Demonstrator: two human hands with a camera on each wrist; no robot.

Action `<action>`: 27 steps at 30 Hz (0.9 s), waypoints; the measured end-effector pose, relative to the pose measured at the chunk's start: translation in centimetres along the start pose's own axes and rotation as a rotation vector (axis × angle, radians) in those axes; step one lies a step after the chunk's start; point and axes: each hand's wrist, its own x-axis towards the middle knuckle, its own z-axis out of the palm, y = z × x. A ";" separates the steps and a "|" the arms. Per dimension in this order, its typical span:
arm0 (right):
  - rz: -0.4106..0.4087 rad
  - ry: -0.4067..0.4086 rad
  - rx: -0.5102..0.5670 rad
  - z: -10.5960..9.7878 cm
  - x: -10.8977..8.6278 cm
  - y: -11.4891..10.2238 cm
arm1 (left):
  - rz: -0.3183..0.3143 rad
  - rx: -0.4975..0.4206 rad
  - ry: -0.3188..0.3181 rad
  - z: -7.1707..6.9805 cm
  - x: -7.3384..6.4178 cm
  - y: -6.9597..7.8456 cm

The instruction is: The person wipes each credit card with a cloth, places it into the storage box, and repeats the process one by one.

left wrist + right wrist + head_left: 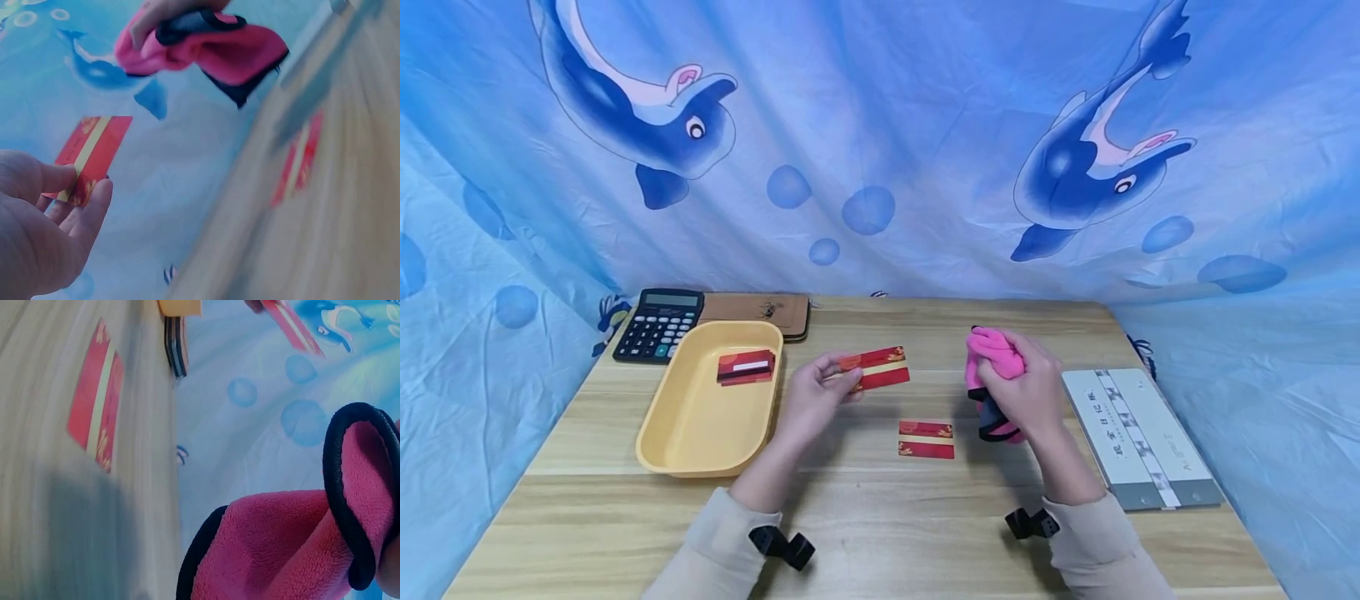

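My left hand (817,398) pinches a red card (880,367) with a gold stripe between thumb and fingers, held up over the table. In the left wrist view the card (94,156) juts out past the fingertips. A bunched pink cloth (996,354) with black edging is gripped in my right hand (1028,385), raised at the right. The right wrist view shows its folds (275,544) close up. Between the hands, another red card (927,439) with a gold stripe lies flat on the wooden table.
At the left stands a yellow tray (700,442) with several red cards (745,367) inside. Behind it are a black calculator (658,327) and a brown notebook (790,312). A white and grey book (1138,437) lies at the right edge. Blue dolphin-print fabric (880,125) hangs behind the table.
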 end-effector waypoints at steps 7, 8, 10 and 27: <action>-0.085 -0.063 0.109 0.8 0.4 -1.5 | 0.010 -0.176 0.017 2.5 0.9 1.7; -0.103 -0.069 0.124 0.9 0.4 -1.7 | 0.017 -0.189 0.018 2.8 0.9 1.9; -0.141 -0.068 0.136 1.3 0.5 -2.0 | 0.023 -0.203 0.013 3.5 1.0 2.1; -0.236 -0.067 -0.076 4.5 -0.1 -4.4 | 0.148 -0.136 -0.308 6.2 0.4 2.0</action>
